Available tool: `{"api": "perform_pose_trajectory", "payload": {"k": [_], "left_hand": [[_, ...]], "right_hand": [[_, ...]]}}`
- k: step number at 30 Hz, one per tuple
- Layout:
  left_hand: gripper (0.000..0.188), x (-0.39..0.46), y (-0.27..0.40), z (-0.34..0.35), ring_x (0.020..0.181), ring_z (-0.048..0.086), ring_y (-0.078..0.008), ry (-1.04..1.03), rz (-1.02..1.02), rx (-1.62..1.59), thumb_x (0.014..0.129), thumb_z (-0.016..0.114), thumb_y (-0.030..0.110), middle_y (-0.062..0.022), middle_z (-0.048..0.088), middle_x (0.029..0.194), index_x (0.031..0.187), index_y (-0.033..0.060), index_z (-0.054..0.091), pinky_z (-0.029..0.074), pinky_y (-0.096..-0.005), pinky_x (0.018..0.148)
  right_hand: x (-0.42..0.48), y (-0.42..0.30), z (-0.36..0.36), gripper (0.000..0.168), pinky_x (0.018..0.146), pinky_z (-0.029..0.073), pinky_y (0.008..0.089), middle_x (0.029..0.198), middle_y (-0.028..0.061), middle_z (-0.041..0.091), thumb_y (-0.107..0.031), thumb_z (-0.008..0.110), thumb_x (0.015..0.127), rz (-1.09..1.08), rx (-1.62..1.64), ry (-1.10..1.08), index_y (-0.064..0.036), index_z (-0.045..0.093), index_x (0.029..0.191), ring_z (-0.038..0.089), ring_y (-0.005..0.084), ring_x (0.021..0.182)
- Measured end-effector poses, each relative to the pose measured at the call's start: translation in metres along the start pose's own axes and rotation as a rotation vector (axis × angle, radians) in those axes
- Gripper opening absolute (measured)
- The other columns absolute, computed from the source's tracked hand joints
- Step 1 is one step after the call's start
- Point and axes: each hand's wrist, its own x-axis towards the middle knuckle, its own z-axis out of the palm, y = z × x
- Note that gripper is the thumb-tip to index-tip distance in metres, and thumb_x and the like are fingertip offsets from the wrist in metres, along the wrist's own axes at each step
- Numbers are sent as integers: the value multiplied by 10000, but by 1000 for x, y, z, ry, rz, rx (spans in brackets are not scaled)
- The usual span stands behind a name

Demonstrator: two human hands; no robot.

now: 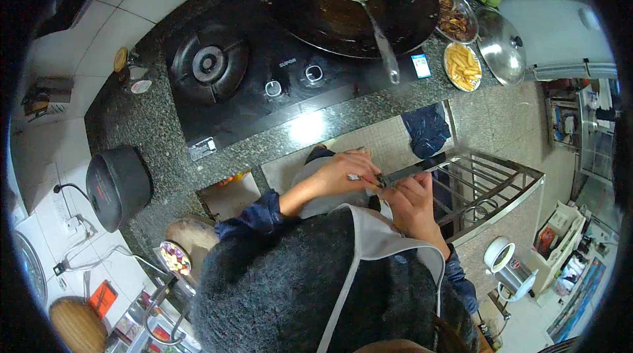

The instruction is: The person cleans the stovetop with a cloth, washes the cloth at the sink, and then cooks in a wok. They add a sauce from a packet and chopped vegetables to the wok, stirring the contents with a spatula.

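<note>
Close together in front of my body, my left hand (346, 173) and my right hand (411, 200) both pinch a small dark item (380, 180), too small and covered to name. Fingers of each hand are bent around it. Past the hands is the granite counter edge with a black gas hob (296, 98). On the hob's right side rests a large dark wok (321, 21), with a metal ladle (378, 31) lying in it; its bowl holds a little yellow liquid and its handle reaches over the rim.
A plate of yellow strips (463, 67), a bowl of browned food (456, 21) and a metal lid (503, 48) stand right of the wok. A dark rice cooker (118, 187) is left. A metal rack (487, 175) and a steel kettle (514, 274) are at right.
</note>
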Motion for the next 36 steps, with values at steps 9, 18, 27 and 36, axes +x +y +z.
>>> {"api": "perform_pose_trajectory", "payload": {"k": [9, 18, 27, 36], "left_hand": [[104, -54, -15, -29, 777, 616, -206, -24, -155, -207, 718, 677, 70, -62, 645, 825, 818, 45, 659, 473, -298, 722], [147, 80, 22, -33, 738, 577, -98, 50, -326, -745, 768, 647, 92, -37, 639, 823, 888, 9, 650, 461, -236, 670], [261, 208, 132, 102, 869, 588, -156, -360, -36, -1202, 872, 511, 102, -84, 604, 1003, 1096, -34, 515, 465, -275, 795], [241, 178, 158, 291, 870, 587, -122, -626, -261, -1048, 836, 577, 86, -76, 622, 978, 1052, -19, 572, 469, -257, 775]], "right_hand": [[10, -24, 17, 236, 695, 357, 348, 828, 56, 582, -130, 659, 677, 322, 178, -212, -85, 606, 903, 510, 234, 728], [-152, 14, 88, 470, 977, 314, 305, 1242, 135, 481, -300, 417, 929, 1278, 564, 268, -48, 347, 1319, 415, 207, 1170], [-302, 11, 220, 510, 1004, 279, 307, 1330, 120, 399, -332, 486, 883, 1223, 972, -27, -25, 417, 1285, 375, 206, 1203], [-325, -76, 45, 402, 959, 346, 302, 1262, 86, 485, -253, 477, 901, 1238, 772, 773, -42, 466, 1243, 453, 172, 1139]]}}
